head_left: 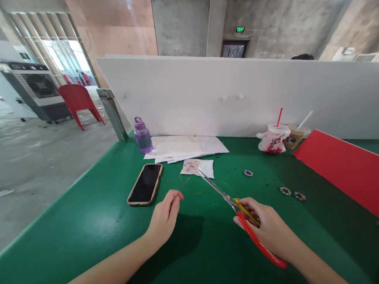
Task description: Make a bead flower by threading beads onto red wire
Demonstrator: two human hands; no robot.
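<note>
My right hand (265,222) is wrapped round long-nose pliers (217,189) with red and yellow handles. Their long silver jaws point forward and left, the tips over a small white sheet (207,167). Tiny colourful bits, probably beads (191,166), lie on that sheet's left part. My left hand (166,214) is closed just above the green table, thumb and fingers pressed together; what they hold, if anything, is too small to make out. Small beaded rings (248,173) lie beyond my right hand, two of them side by side farther right.
A phone (145,184) lies left of my left hand. Behind it stand a purple bottle (143,136) and white papers (182,148). Two drink cups (273,139) with straws and a slanted red board (348,167) are at the right. A white partition (186,98) closes the table's back.
</note>
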